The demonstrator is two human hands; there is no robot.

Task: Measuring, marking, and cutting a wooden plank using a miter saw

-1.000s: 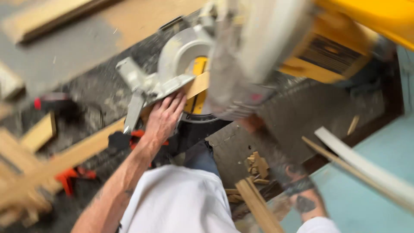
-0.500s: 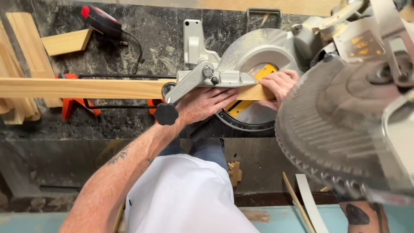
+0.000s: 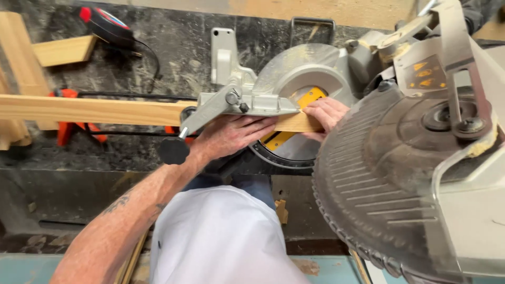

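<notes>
A long pale wooden board point(image 3: 94, 110) lies across the grey round table point(image 3: 305, 68) of a mitre saw, against its fence. My left hand point(image 3: 231, 138) presses flat on the board just under the saw's grey clamp arm point(image 3: 221, 102). My right hand point(image 3: 327, 113) has its fingers curled over the board's right end, next to the yellow insert point(image 3: 310, 97). The toothed saw blade in its clear guard point(image 3: 389, 173) hangs raised at the right and hides my right wrist and arm.
A black knob point(image 3: 173, 150) sticks out below the clamp arm. Orange clamps point(image 3: 68, 131) sit under the board on the dark, dusty bench. A red-and-black corded tool point(image 3: 105, 23) and wood offcuts point(image 3: 63, 50) lie at the back left.
A second ago my right hand was low at the right, away from the board; it now rests on the board's end. My view has swung and steadied over the saw.
</notes>
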